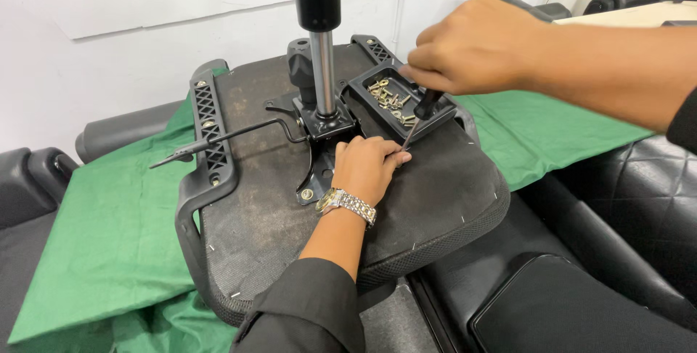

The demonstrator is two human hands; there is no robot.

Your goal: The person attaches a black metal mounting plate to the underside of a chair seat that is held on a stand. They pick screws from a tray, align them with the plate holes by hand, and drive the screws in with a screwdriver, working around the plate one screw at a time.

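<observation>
Screws [392,99] in black tray [363,86] (loose)

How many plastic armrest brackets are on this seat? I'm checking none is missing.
2: one armrest bracket along the seat base's left edge, the other at its far side, partly hidden behind the right hand.

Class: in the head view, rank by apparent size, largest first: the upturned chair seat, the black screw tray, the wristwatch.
1. Upturned chair seat
2. Black screw tray, partly hidden by the right hand
3. Wristwatch on the left hand
</observation>
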